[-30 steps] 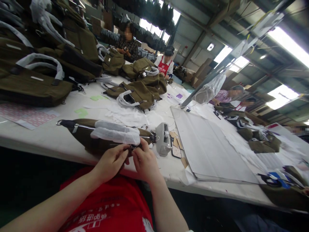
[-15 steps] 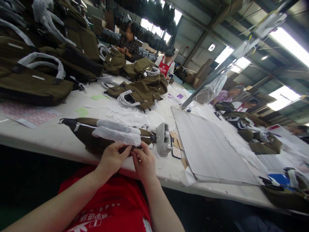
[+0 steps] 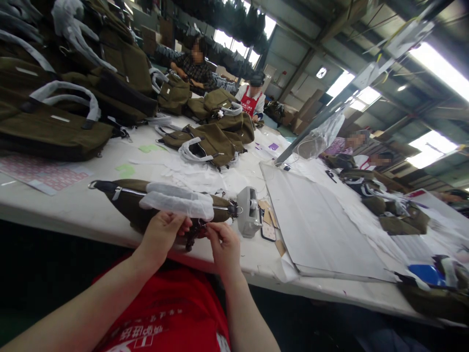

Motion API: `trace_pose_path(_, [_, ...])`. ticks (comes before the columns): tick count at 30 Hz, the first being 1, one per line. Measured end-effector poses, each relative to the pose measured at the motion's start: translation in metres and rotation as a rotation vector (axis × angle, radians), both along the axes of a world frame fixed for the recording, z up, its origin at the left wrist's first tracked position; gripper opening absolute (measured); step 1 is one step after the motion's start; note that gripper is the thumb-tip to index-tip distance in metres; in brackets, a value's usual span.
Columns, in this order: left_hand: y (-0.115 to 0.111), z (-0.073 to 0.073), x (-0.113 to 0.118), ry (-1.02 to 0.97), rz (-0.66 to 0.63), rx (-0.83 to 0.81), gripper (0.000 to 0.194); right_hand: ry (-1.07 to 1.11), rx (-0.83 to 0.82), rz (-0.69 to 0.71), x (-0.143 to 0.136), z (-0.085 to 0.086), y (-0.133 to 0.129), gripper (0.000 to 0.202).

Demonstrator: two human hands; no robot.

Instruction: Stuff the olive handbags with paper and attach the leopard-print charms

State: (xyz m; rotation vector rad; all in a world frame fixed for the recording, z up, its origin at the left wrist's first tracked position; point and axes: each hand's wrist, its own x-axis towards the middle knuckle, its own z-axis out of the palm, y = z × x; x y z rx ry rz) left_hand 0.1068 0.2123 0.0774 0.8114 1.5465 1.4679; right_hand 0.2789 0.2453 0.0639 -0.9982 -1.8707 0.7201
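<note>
An olive-green handbag with dark ends and a metal zip lies at the table's front edge. White wrapping covers its handles. A small dark dangling piece hangs at the bag's near side, between my hands; its kind is too blurred to tell. My left hand is closed just below the handles, thumb and fingers pinched together, and what it grips is hidden. Pinched at the right side of the dark piece, my right hand is closed on it.
A grey tape dispenser stands right of the bag, beside a phone. Large white boards lie farther right. Olive bags are piled at left, with more bags mid-table. Co-workers sit across the table near a slanted metal post.
My hands have moved apart, the left one slightly left, the right one slightly right. The dark dangling piece now shows between them. The bag has stayed put.
</note>
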Motion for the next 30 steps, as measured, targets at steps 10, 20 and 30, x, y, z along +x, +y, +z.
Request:
trace_pose_path(10, [0.004,0.001,0.001,0.805,-0.250,0.019,0.028,-0.230,0.108,-0.033,-0.011,0.006,-0.001,0.031])
trace_pose_path(20, [0.017,-0.011,0.011,0.450,-0.234,0.044,0.033,-0.323,-0.040,-0.041,-0.007,0.015,0.016,0.022])
trace_pose_path(30, [0.007,-0.011,0.007,0.007,-0.254,0.034,0.030,-0.241,-0.072,-0.040,-0.009,0.010,0.014,0.023])
